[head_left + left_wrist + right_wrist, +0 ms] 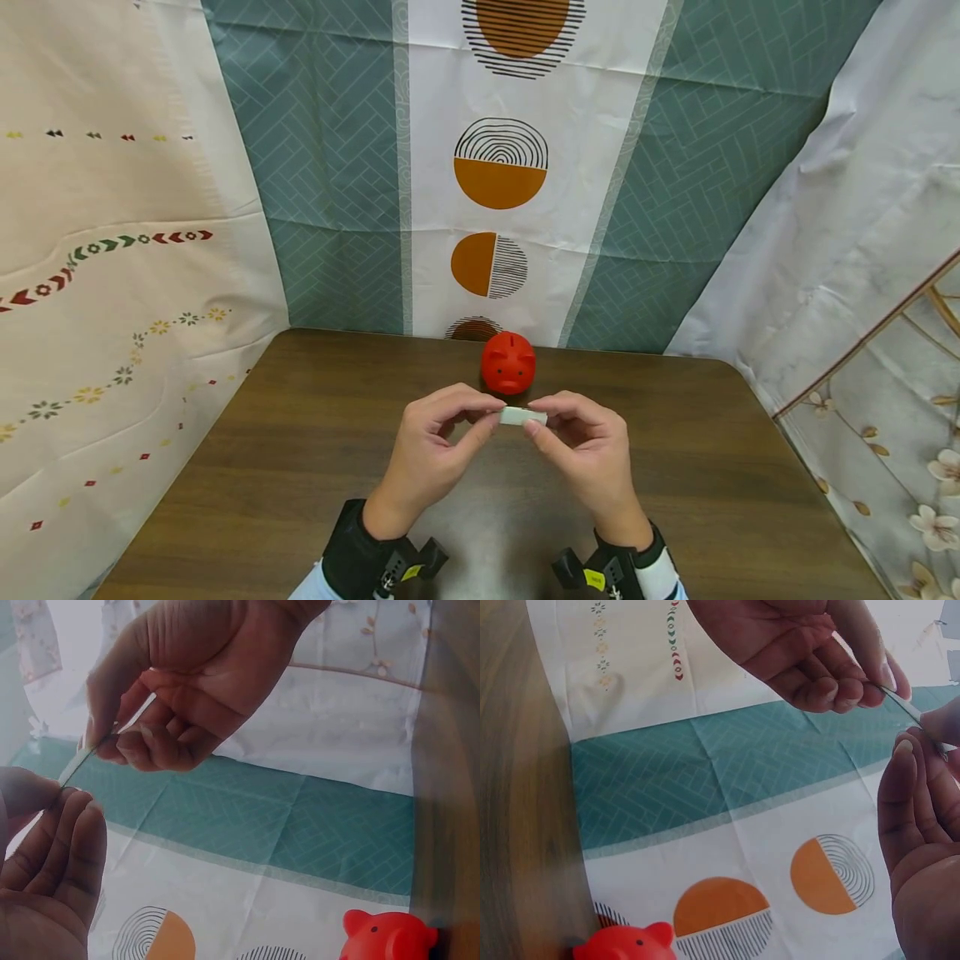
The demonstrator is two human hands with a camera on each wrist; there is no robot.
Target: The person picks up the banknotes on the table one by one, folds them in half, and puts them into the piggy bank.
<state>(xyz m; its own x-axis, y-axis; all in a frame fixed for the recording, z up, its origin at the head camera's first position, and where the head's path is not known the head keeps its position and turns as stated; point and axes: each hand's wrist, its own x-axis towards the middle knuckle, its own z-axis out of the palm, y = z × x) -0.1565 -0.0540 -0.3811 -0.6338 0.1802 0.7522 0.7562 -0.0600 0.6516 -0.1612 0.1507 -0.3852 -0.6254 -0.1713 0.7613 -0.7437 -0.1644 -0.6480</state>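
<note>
Between the two hands, a thin folded strip of pale green paper (521, 416) is held up above the table. My left hand (438, 450) pinches its left end between thumb and forefinger. The right hand (588, 450) grips the opposite end in the same way. Both wrist views show the strip (77, 766) nearly edge-on, slanting from one set of fingertips to the other. Just beyond the hands, a red piggy bank (508, 364) stands on the table with its snout toward me. Neither hand touches it.
The brown wooden table (300, 450) extends to both sides of the arms. Behind its far edge hangs a teal and white patterned cloth (337, 208). White printed cloths hang at the left (150, 375) and right (765, 275).
</note>
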